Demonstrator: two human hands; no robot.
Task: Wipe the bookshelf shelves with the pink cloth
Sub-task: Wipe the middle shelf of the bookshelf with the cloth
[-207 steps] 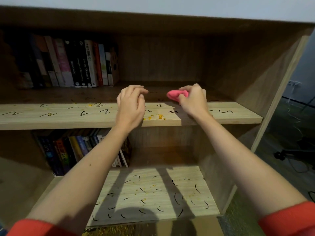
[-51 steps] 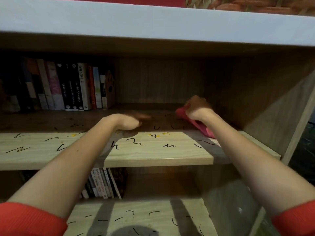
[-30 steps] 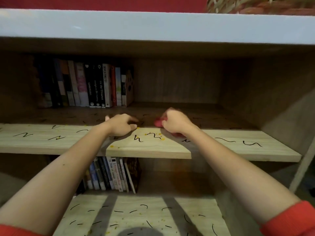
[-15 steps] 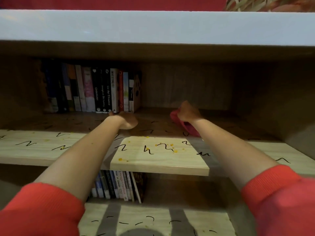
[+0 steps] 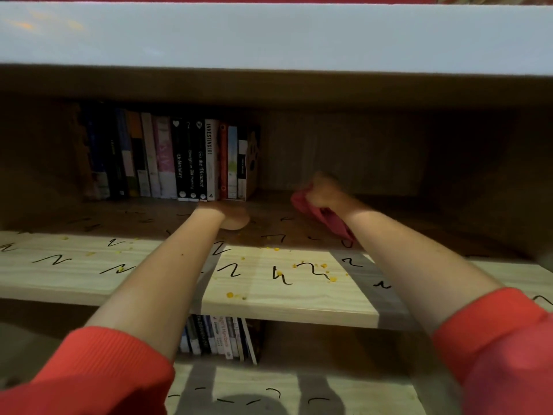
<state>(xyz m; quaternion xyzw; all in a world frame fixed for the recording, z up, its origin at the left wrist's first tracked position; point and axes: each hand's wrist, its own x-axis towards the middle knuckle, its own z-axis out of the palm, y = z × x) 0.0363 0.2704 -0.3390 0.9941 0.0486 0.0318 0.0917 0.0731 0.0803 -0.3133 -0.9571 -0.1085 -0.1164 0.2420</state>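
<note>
Bookshelf: a wooden bookshelf [image 5: 299, 91] fills the view, its pale top board across the upper part, dark inside
Middle shelf: the middle shelf [image 5: 287, 295] has a light wood front strip with black squiggle marks [image 5: 312, 269] and small yellow crumbs [image 5: 229, 294]; its back half lies in shadow
Lower shelf: the lower shelf [image 5: 269, 384] carries more black marks and the shadows of both arms
Books: an upright row of books [image 5: 167, 160] stands at the back left of the middle shelf; a second row [image 5: 218, 336] shows below it
Sleeves: red sleeves [image 5: 89, 372] cover both upper forearms
Right hand: the right hand [image 5: 324, 194] reaches deep over the middle shelf, fingers closed around the pink cloth
Pink cloth: the pink cloth [image 5: 326, 218] is bunched, trailing from the fist onto the shadowed shelf board
Left hand: the left hand [image 5: 229, 215] rests palm down on the shelf just before the books, holding nothing; fingers hidden
</note>
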